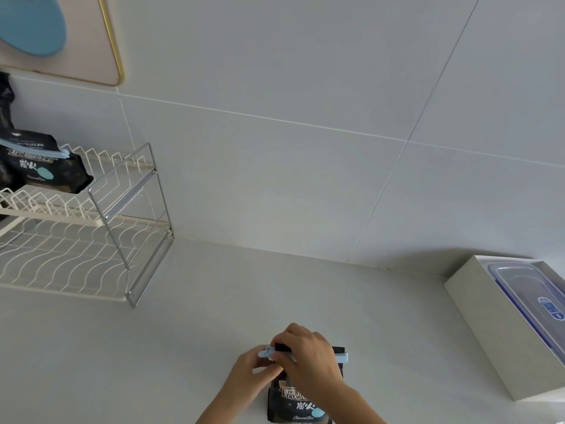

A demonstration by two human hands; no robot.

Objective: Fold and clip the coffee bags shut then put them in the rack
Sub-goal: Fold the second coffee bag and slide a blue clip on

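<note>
A black coffee bag (298, 405) stands on the white counter at the bottom centre, its top folded over. A light blue clip (340, 357) lies across that fold. My right hand (308, 358) presses on the clip and the fold from above. My left hand (255, 367) pinches the clip's left end. On the upper shelf of the white wire rack (101, 209) at the left lies another black coffee bag (42, 169) with a blue clip on it.
A dark bag (6, 99) stands behind the rack at the left edge. A white box (477, 325) holding a clear lidded container (532, 298) sits at the right. A framed picture (61, 35) hangs on the tiled wall.
</note>
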